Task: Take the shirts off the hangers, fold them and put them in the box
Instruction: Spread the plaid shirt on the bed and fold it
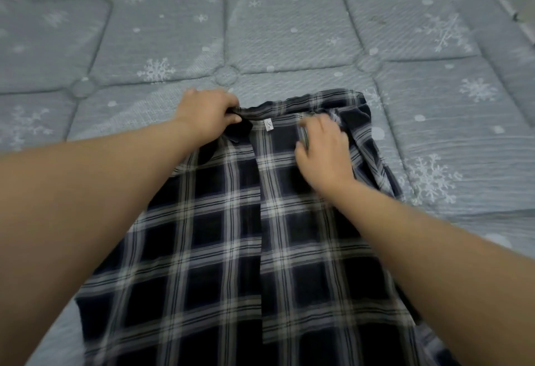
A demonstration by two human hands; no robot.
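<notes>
Item: dark plaid shirt, black with white and grey check lines, lying spread flat on the mattress, collar end pointing toward the far edge, hem running off toward the near edge. A small white label is showing at the neckline.

Left hand: fingers curling round the collar's left end, gripping the fabric.

Right hand: resting palm-down on the shirt just right of the label, fingers bent and spread on the cloth; blurred, so whether it is pinching fabric cannot be told.

Mattress: grey quilted cover carrying a white snowflake print.
</notes>
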